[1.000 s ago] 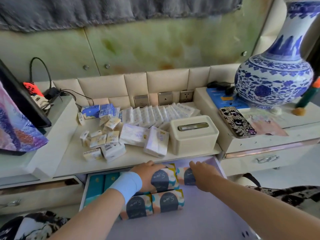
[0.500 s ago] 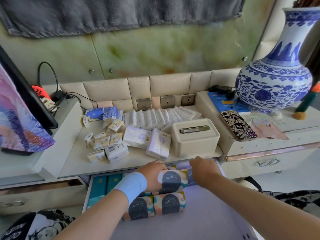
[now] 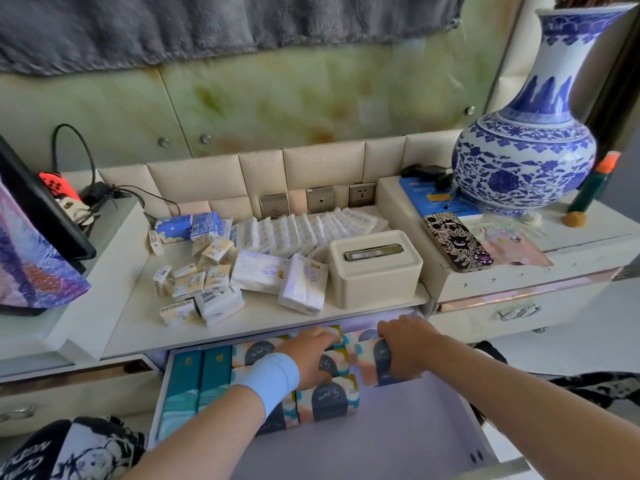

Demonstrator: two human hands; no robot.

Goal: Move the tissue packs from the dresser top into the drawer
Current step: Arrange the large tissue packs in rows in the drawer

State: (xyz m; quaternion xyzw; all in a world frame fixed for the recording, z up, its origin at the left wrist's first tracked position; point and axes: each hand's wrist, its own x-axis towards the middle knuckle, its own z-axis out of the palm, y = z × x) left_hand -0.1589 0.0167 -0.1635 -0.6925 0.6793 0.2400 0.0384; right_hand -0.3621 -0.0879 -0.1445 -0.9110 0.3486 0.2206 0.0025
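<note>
Both hands had slid deeper into the drawer (image 3: 398, 438) — right hand (image 3: 405, 348) clamped on a patterned pack (image 3: 372, 367), left hand (image 3: 311, 355) palm-down on the neighbouring pack (image 3: 334, 363), grip unclear — while the loose tissue packs (image 3: 207, 275) lay just beyond on the dresser top (image 3: 145, 323), nearer the left.

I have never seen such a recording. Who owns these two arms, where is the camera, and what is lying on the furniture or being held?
No machine here: a person wears one wide-angle camera on the head, looking down at their own hands. The right hand grips a patterned tissue pack inside the open drawer; the left hand, with a blue wristband, lies on other packs there, grip unclear. On the dresser top many small tissue packs lie beside a white tissue box.
</note>
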